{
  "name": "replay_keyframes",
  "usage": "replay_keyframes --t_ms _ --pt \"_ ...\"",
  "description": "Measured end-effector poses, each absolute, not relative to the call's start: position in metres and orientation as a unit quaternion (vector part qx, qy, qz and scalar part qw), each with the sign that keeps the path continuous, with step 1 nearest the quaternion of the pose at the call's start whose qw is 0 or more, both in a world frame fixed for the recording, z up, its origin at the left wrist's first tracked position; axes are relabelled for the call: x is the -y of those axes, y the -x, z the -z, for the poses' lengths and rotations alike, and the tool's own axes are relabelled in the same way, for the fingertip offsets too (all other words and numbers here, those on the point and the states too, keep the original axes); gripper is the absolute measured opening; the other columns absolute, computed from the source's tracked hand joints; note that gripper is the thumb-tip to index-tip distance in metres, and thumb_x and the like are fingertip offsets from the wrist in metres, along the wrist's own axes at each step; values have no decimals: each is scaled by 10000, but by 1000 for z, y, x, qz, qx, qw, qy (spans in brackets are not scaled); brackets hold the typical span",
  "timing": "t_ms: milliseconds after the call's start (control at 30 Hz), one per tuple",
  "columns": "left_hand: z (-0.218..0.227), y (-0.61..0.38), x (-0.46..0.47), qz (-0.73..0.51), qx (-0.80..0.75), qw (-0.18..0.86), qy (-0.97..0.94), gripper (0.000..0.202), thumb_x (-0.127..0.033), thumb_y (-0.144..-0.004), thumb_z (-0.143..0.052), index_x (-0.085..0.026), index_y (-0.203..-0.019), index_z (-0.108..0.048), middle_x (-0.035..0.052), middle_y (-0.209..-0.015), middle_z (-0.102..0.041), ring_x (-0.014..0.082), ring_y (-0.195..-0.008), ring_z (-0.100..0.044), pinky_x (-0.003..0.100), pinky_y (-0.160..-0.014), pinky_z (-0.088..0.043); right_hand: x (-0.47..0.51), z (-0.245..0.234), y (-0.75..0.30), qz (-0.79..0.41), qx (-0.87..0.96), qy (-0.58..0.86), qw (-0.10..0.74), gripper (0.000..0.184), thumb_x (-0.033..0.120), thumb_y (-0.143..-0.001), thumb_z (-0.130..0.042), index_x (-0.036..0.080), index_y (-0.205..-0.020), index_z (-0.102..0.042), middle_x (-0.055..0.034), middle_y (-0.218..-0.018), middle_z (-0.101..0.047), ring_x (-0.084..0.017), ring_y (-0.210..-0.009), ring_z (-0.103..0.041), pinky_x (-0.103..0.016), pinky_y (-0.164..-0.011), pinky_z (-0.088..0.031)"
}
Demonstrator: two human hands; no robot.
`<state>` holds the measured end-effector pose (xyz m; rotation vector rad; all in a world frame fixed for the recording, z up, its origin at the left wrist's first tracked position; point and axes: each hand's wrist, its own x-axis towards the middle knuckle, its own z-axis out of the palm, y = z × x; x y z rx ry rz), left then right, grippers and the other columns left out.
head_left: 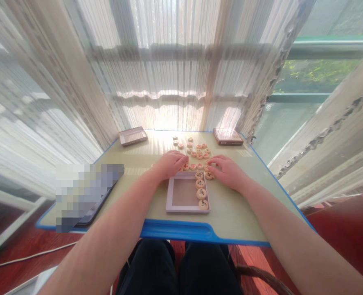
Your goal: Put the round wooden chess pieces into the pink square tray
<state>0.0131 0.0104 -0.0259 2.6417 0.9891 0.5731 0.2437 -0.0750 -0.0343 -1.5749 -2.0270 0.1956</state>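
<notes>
My left hand (pixel 169 164) curls its fingers round the left end of a row of red-marked Chinese chess pieces (pixel 193 166) on the table. At the row's right end, my right hand (pixel 227 171) has its thumb and fingertips on one Chinese chess piece (pixel 206 167). Just below that hand lies a piece with a black character (pixel 209 175). A shallow open box (pixel 169 200) sits in front of me, with a column of black-marked pieces (pixel 201 194) standing along its right wall. My left fingers partly cover the pieces at their end.
More loose pieces (pixel 189 145) are scattered beyond my hands. An empty-looking box lid (pixel 134 136) lies at the back left, a flat brown box (pixel 228 137) at the back right. A blurred-out tablet-like device (pixel 100 200) stands at the left. The table (pixel 239 221) has a blue rim.
</notes>
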Motion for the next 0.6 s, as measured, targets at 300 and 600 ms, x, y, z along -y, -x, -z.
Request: replay_keyframes --t_ms 300,600 --pt "23 -11 -10 -191 -380 111 -898 583 -493 -914 -222 -179 -745 -682 77 -872 -634 217 -910 -553 336 -835 -428 76 34 -244 -76 755 591 275 245 343 -842 -522 201 -988 -659 -86 -1045 -625 -233 -1018 -569 -382 -944 -425" --pt "19 -12 -8 -208 -385 142 -888 598 -526 -907 -222 -188 -759 -693 62 -802 -655 203 -856 -574 305 -794 -416 73 38 -246 -71 747 597 285 258 328 -832 -533 190 -1013 -656 -90 -1041 -617 -232 -996 -579 -378 -901 -449"
